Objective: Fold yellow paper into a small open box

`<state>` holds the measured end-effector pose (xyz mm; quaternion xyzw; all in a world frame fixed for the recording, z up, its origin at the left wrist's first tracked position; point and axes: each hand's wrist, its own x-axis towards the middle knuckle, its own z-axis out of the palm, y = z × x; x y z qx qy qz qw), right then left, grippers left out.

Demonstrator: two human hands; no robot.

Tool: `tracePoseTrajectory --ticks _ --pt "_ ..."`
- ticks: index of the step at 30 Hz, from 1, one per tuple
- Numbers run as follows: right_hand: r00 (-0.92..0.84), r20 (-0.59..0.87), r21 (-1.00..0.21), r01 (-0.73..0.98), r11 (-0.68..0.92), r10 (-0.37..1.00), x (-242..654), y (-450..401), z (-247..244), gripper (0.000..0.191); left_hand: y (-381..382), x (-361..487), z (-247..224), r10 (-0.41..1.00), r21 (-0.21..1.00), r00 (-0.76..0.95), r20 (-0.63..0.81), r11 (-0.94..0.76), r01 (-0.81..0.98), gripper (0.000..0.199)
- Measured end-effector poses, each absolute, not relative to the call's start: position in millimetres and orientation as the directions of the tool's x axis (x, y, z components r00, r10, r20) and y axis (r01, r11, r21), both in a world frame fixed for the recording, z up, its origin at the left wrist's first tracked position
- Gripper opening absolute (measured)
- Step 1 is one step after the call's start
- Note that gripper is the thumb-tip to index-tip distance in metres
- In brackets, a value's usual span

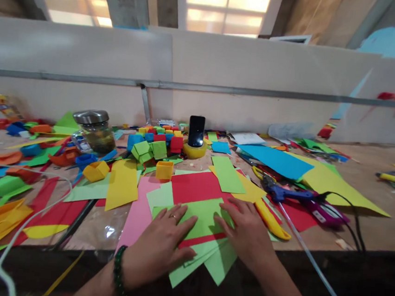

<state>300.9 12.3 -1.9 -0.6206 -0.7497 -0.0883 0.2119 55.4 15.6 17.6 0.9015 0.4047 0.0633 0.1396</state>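
Observation:
A bright green sheet [201, 216] lies flat near the table's front edge, over red paper [195, 187] and pale green sheets [221, 262] that stick out past the edge. My left hand [162, 242], with a ring and a green bead bracelet [119, 271], rests on the sheet's left part, fingers spread. On its right part lies my right hand [245, 231], its fingers apart. Neither hand grips anything. Pink paper [139, 207] shows beside my left hand, and a yellow-handled tool [272, 220] lies just beyond my right hand.
A blue glue gun [292, 194] with a cable lies at the right. Paper cubes [158, 149] are piled behind the sheets, beside a phone [196, 131] standing on yellow tape [194, 151]. A lidded glass jar [97, 133] stands at the left, near a white cord [37, 211].

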Motion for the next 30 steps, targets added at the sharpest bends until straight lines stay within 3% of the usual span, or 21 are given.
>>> tracePoseTrajectory --ticks 2,6,8,12,15,18,20,22,24,27,28,30 --pt "-0.126 0.361 -0.106 0.979 0.175 0.924 305 22 7 0.036 14 61 16 0.761 0.288 0.647 -0.046 -0.611 0.738 0.057" --pt "0.054 0.107 -0.027 0.998 -0.052 0.993 311 53 21 0.058 12 67 15 0.794 0.273 0.605 -0.047 -0.573 0.773 0.049" --pt "0.120 0.038 -0.006 0.993 -0.120 0.992 310 65 23 0.054 11 67 15 0.800 0.276 0.599 -0.032 -0.569 0.775 0.046" --pt "0.149 0.074 0.018 0.988 -0.151 0.986 309 70 24 0.025 8 61 17 0.782 0.335 0.623 0.021 -0.593 0.732 0.042" --pt "0.173 0.149 0.016 0.984 -0.177 0.974 303 61 29 0.030 9 50 21 0.786 0.372 0.615 0.062 -0.590 0.717 0.041" --pt "0.043 0.279 -0.020 0.999 -0.039 0.959 287 46 29 0.029 15 37 24 0.820 0.294 0.568 0.070 -0.561 0.774 0.041" --pt "-0.217 0.365 -0.045 0.967 0.250 0.905 274 36 23 0.025 21 29 23 0.840 0.170 0.537 0.080 -0.542 0.823 0.044" --pt "-0.393 0.357 -0.060 0.896 0.441 0.847 264 29 17 0.022 27 22 19 0.858 0.066 0.506 0.089 -0.512 0.856 0.044" --pt "-0.481 0.283 -0.138 0.836 0.532 0.829 261 24 14 0.020 28 15 15 0.871 0.024 0.486 0.076 -0.489 0.872 0.039" --pt "-0.538 0.210 -0.329 0.747 0.577 0.816 271 23 19 0.029 21 9 21 0.888 -0.019 0.454 0.075 -0.454 0.891 0.028" --pt "-0.492 0.204 -0.347 0.772 0.532 0.847 277 25 21 0.033 18 9 26 0.899 -0.044 0.429 0.088 -0.427 0.903 0.025" --pt "-0.272 0.163 -0.264 0.914 0.307 0.948 291 32 24 0.038 11 13 37 0.922 -0.081 0.368 0.123 -0.360 0.929 0.020"
